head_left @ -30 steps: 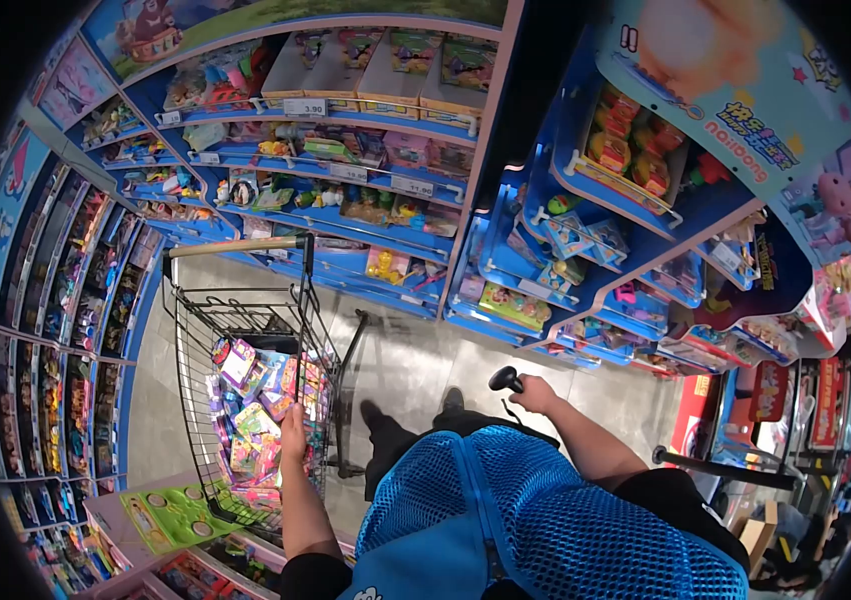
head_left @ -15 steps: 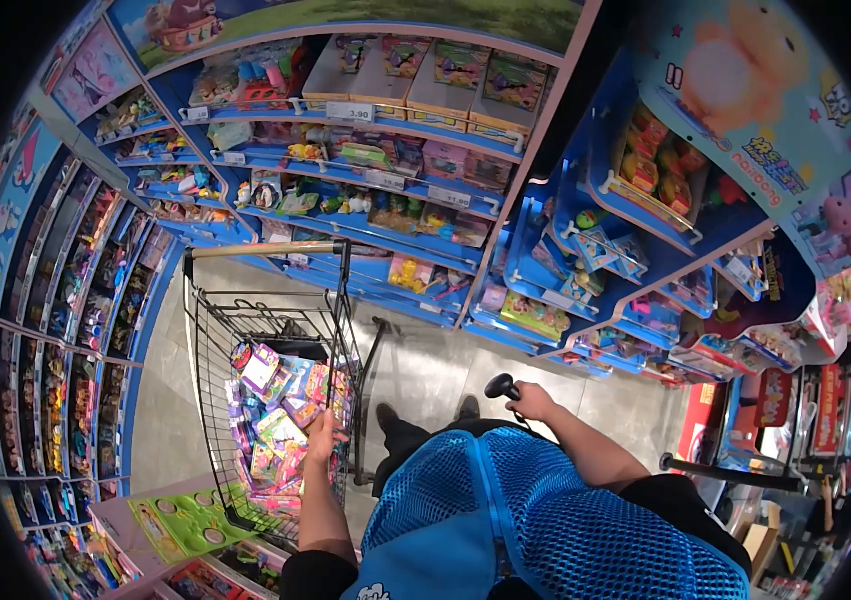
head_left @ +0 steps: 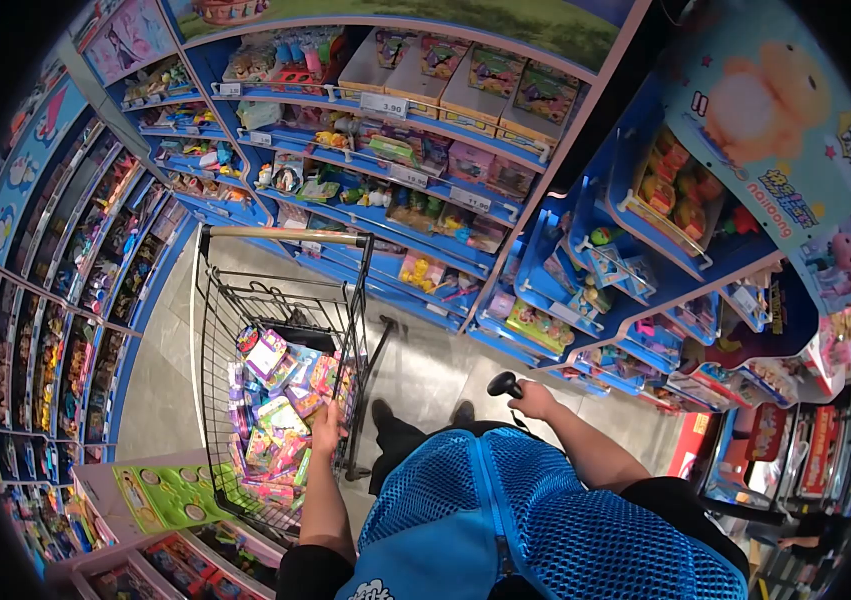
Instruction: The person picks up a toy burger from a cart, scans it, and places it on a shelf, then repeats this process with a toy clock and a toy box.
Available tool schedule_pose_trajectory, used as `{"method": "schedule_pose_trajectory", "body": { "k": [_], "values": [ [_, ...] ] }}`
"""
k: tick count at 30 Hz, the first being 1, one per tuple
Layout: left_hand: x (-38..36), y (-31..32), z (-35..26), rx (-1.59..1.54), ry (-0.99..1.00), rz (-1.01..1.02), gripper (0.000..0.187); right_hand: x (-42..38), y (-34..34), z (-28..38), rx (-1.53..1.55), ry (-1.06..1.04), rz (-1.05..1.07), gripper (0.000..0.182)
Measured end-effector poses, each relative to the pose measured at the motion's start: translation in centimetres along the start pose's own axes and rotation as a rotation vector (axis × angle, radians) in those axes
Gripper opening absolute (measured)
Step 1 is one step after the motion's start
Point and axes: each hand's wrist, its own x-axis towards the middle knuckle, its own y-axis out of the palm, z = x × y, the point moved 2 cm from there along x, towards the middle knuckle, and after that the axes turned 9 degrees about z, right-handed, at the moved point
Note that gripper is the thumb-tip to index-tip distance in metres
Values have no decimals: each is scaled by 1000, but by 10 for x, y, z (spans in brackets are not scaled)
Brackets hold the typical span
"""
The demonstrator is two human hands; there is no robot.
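Note:
A black wire shopping cart (head_left: 203, 400) stands at my left, its handle bar (head_left: 285, 236) on the far side. Colourful packaged toys (head_left: 275, 420) lie heaped in its basket. My left hand (head_left: 326, 432) is at the near side rim, its fingers curled about the edge beside the toys. In front of my body, my right hand (head_left: 535, 400) is closed round the grip of a black handheld barcode scanner (head_left: 502, 385) with a rounded head. Part of that grip is hidden by the fingers.
Blue shelves (head_left: 385, 215) of toys and price tags run ahead, with more shelving (head_left: 55, 330) at left. A display stand (head_left: 635, 270) juts out at right. A green moulded panel (head_left: 170, 497) sits below the cart. Grey floor (head_left: 425, 350) shows between. Another person (head_left: 815, 535) appears far right.
The view has turned slightly, so the shelves and cart sit a little further right. Both hands keep nearly the same pose. A person has come into sight at lower right.

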Motion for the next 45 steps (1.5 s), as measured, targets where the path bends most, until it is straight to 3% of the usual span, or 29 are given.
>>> {"method": "schedule_pose_trajectory", "body": {
  "k": [4,8,13,14,15,17,20,21,23,26,34,38,45],
  "values": [
    [-8,15,-3,-32,9,-31,57,-2,-2,-8,8,9,22,46],
    [-7,31,0,-48,-14,-41,61,3,10,-36,51,-33,-87,39],
    [-5,49,7,-10,-59,-75,68,3,15,-59,114,1,-20,39],
    [-2,49,10,40,-62,-46,70,-18,-2,-33,281,81,31,40],
    [-1,49,12,87,-71,-21,72,-19,0,-33,305,35,-6,34],
    [-10,61,-1,-4,28,-106,71,-18,0,-33,316,38,49,32],
    [-21,64,-24,103,-57,-119,68,-17,2,-30,215,-106,-11,31],
    [-18,64,-20,107,-61,-136,67,3,21,-64,81,-212,-103,33],
    [-21,64,-27,116,-61,-155,64,3,16,-61,33,-124,-21,37],
    [-29,61,-37,87,-61,-159,62,10,9,-61,-62,-164,-40,38],
    [-9,49,-32,97,-98,-253,66,18,-26,9,43,-154,82,37],
    [5,39,-38,94,-97,-294,69,36,-21,11,22,-226,68,39],
    [48,12,-22,47,-113,-317,70,32,-24,24,-44,-155,106,44]
  ]
}}
